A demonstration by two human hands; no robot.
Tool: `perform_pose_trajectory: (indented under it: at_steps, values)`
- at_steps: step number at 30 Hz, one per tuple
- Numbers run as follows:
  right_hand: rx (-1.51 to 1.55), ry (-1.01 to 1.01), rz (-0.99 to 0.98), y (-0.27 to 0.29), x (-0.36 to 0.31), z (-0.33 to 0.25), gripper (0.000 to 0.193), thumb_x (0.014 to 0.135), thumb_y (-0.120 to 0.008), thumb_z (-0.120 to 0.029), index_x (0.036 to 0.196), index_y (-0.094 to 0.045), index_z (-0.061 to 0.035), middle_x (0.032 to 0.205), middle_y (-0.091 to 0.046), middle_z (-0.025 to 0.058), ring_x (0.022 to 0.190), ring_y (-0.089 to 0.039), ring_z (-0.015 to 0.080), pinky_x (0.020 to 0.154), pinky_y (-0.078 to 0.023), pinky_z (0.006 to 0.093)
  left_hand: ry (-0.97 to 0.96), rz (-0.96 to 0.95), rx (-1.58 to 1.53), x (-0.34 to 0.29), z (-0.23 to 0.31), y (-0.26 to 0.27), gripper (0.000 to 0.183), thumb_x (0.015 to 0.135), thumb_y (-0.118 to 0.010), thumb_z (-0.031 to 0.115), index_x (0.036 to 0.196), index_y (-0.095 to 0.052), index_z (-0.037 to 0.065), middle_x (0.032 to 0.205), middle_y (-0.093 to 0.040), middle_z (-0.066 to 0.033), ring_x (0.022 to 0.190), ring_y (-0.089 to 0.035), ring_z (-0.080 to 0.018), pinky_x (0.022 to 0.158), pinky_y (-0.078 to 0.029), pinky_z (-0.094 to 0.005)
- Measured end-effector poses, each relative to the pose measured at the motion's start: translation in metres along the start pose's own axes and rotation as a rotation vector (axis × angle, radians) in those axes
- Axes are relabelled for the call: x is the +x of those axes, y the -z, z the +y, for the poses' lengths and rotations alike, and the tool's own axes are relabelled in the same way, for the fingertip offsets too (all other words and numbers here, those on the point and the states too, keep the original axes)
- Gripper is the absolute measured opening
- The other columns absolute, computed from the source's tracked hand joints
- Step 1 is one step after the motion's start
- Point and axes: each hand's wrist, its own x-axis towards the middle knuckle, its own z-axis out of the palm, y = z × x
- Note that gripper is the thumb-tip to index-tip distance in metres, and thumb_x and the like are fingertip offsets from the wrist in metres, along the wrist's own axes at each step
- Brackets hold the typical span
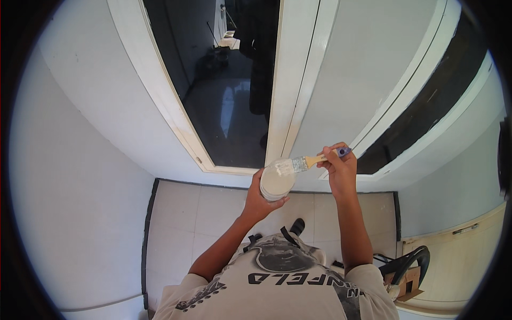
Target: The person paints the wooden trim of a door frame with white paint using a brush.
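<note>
Paintbrush (314, 160) pinched in my right hand (340, 164), bristles (286, 167) at the mouth of a paint container (277, 185).

I grip the brush between thumb and fingers near the purple end of its pale handle, while my left hand (258, 198) wraps around the side of the round container of cream paint; I cannot tell whether the bristles touch the paint. Beyond my hands stands a dark glass pane (226, 101) in a pale frame (300, 101), with tiled floor (172, 210) below and a cardboard box (410, 282) off to my right.
</note>
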Motion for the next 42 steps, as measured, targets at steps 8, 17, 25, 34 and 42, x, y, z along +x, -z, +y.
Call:
perform_pose_trajectory:
  at_steps: [8, 17, 25, 34, 42]
  values:
    - [0.007, -0.013, 0.067, 0.0, -0.001, -0.008, 0.016, 0.092, -0.072, -0.009, 0.089, -0.057, -0.0031, 0.082, -0.067, 0.0123, 0.07, -0.066, 0.0192, 0.066, -0.056, 0.0306, -0.016, -0.023, -0.01, 0.003, -0.001, -0.002, 0.096, 0.069, -0.091, 0.016, 0.143, -0.032, -0.001, 0.134, -0.052, -0.0171, 0.126, -0.053, -0.0249, 0.107, -0.043, -0.0383]
    - [0.384, -0.304, 0.136, 0.001, 0.03, -0.009, 0.016, 0.095, -0.07, -0.013, 0.09, -0.057, -0.004, 0.084, -0.063, 0.0095, 0.073, -0.063, 0.0183, 0.071, -0.057, 0.03, -0.022, 0.012, -0.061, 0.011, -0.004, -0.006, 0.096, 0.068, -0.093, 0.02, 0.142, -0.035, -0.001, 0.131, -0.055, -0.0177, 0.124, -0.056, -0.0252, 0.104, -0.045, -0.0381]
    - [0.348, 0.312, -0.203, -0.048, 0.161, -0.211, 0.015, 0.097, -0.069, -0.014, 0.091, -0.058, -0.0043, 0.087, -0.062, 0.0069, 0.078, -0.065, 0.0163, 0.075, -0.059, 0.0279, -0.012, 0.03, -0.07, 0.017, 0.004, -0.004, 0.094, 0.069, -0.093, 0.02, 0.14, -0.036, -0.002, 0.131, -0.056, -0.0182, 0.123, -0.057, -0.0256, 0.104, -0.046, -0.0386]
    - [-0.772, 1.614, -0.211, -0.211, 0.179, -0.417, 0.019, 0.089, -0.077, -0.014, 0.092, -0.065, -0.0006, 0.085, -0.068, 0.0106, 0.075, -0.064, 0.0158, 0.067, -0.053, 0.0307, 0.013, 0.114, -0.055, 0.024, -0.001, 0.0, 0.096, 0.068, -0.094, 0.021, 0.14, -0.035, -0.002, 0.13, -0.056, -0.0183, 0.122, -0.057, -0.0258, 0.104, -0.046, -0.0387]
    - [-1.527, 2.144, -0.526, -0.228, 0.216, -0.366, 0.01, 0.088, -0.072, -0.014, 0.09, -0.064, -0.0073, 0.087, -0.065, 0.0056, 0.083, -0.066, 0.0248, 0.072, -0.054, 0.0363, 0.027, 0.154, -0.048, 0.039, -0.003, 0.006, 0.096, 0.067, -0.094, 0.021, 0.14, -0.035, -0.002, 0.13, -0.056, -0.019, 0.121, -0.057, -0.0261, 0.103, -0.046, -0.0387]
